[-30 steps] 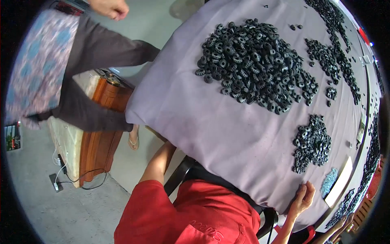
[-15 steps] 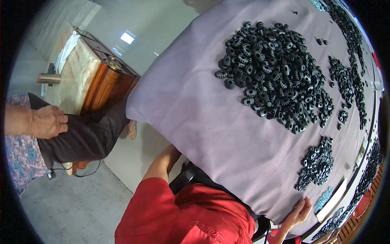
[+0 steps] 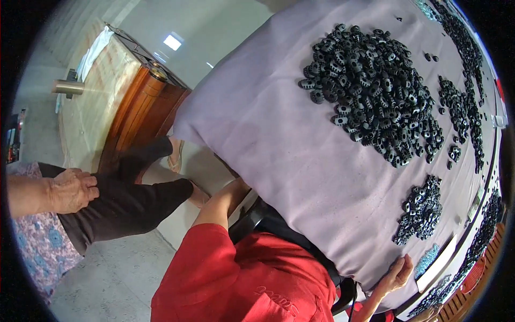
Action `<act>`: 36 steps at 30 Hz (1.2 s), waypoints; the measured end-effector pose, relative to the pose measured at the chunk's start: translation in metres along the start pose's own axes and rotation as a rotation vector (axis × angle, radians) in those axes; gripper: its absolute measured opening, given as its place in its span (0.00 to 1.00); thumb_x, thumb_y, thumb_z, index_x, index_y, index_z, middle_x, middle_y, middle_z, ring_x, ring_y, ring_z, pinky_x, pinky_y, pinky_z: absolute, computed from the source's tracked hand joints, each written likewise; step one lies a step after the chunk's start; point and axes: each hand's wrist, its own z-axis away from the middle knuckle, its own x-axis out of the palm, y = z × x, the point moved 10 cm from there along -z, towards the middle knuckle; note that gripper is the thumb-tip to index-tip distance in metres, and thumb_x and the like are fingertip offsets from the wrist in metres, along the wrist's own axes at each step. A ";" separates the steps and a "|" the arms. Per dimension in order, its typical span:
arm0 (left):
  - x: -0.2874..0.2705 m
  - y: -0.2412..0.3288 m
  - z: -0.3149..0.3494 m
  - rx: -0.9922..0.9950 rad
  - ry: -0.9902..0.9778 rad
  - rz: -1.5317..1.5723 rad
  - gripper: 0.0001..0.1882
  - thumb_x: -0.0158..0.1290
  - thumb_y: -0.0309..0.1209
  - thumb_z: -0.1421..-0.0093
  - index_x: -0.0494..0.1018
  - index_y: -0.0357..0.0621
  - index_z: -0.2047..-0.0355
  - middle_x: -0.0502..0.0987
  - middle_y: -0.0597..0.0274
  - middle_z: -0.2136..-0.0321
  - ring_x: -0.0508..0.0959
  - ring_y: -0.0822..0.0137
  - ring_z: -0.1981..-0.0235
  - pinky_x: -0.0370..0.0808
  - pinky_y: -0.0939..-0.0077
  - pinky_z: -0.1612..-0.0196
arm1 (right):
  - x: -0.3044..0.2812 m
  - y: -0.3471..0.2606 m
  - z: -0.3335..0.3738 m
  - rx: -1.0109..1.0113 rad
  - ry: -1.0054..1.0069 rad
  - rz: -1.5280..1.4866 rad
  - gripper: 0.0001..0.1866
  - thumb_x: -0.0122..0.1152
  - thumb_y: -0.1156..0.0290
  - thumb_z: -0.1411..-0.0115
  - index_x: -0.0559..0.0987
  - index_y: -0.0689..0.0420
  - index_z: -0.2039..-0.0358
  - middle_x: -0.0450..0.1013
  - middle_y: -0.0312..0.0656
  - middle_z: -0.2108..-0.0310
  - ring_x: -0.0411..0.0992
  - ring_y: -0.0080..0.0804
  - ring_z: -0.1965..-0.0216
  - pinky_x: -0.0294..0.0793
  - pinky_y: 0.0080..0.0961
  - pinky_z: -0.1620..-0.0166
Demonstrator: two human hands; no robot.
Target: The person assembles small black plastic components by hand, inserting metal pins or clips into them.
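Note:
My right hand [image 3: 397,276] rests at the table's near edge at the lower right. Its fingers are loosely bent, the thumb side stands a little apart, and no object shows in it. Just above it lies a small heap of black plastic pieces [image 3: 420,211]; to its right is a patch of tiny blue bits [image 3: 427,261]. My left forearm [image 3: 219,206], in a red sleeve, runs down past the table edge, where the cloth hides the hand. A large pile of black oval slotted pieces [image 3: 375,91] covers the table's upper middle.
A mauve cloth [image 3: 252,134] covers the table. More black pieces [image 3: 458,107] lie along its right side. On the left, another person's hand [image 3: 74,190] rests on dark trousers, beside a wooden cabinet [image 3: 137,107]. A black chair [image 3: 249,220] stands by me. Another hand [image 3: 429,313] shows at bottom right.
The view has shifted slightly, so the piles sit further right. The person at left has moved their legs; both feet now show. My right hand stays near the same table edge.

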 end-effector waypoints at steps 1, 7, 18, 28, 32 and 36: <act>0.000 -0.001 0.001 -0.004 -0.006 0.015 0.11 0.50 0.28 0.46 0.70 0.35 0.64 0.76 0.57 0.67 0.76 0.68 0.64 0.73 0.74 0.65 | 0.001 -0.003 0.000 -0.005 0.003 -0.010 0.08 0.52 0.74 0.40 0.74 0.61 0.61 0.67 0.32 0.75 0.58 0.15 0.78 0.57 0.12 0.76; 0.004 -0.001 0.003 -0.015 -0.051 0.104 0.11 0.50 0.28 0.45 0.70 0.35 0.64 0.76 0.57 0.66 0.76 0.68 0.63 0.73 0.74 0.64 | -0.002 0.005 0.000 -0.023 0.015 -0.091 0.09 0.52 0.73 0.40 0.73 0.62 0.60 0.69 0.32 0.72 0.61 0.15 0.76 0.59 0.11 0.74; 0.010 0.001 -0.003 -0.032 -0.150 0.248 0.11 0.49 0.29 0.45 0.70 0.35 0.64 0.76 0.58 0.66 0.75 0.68 0.62 0.73 0.75 0.63 | 0.000 -0.009 0.000 -0.048 -0.012 0.021 0.11 0.52 0.72 0.40 0.73 0.63 0.60 0.70 0.35 0.69 0.64 0.18 0.72 0.64 0.13 0.70; -0.011 0.018 0.002 -0.036 -0.203 0.343 0.11 0.49 0.29 0.45 0.71 0.36 0.64 0.76 0.58 0.66 0.75 0.68 0.61 0.72 0.75 0.62 | 0.006 0.006 -0.002 0.022 -0.101 -0.060 0.12 0.51 0.72 0.39 0.73 0.62 0.57 0.71 0.36 0.64 0.67 0.20 0.66 0.67 0.14 0.62; -0.020 0.043 0.002 -0.021 -0.223 0.367 0.10 0.49 0.29 0.45 0.71 0.36 0.64 0.76 0.58 0.66 0.75 0.69 0.60 0.72 0.76 0.61 | 0.006 -0.001 -0.002 -0.029 -0.081 -0.105 0.11 0.51 0.73 0.40 0.72 0.63 0.58 0.70 0.35 0.68 0.63 0.18 0.73 0.62 0.13 0.71; -0.100 0.002 0.021 -0.090 -0.181 0.506 0.10 0.46 0.27 0.44 0.71 0.42 0.61 0.74 0.62 0.72 0.76 0.69 0.72 0.73 0.75 0.74 | 0.006 -0.011 -0.002 -0.071 -0.082 -0.121 0.09 0.51 0.74 0.40 0.73 0.63 0.60 0.71 0.36 0.69 0.66 0.21 0.71 0.66 0.16 0.66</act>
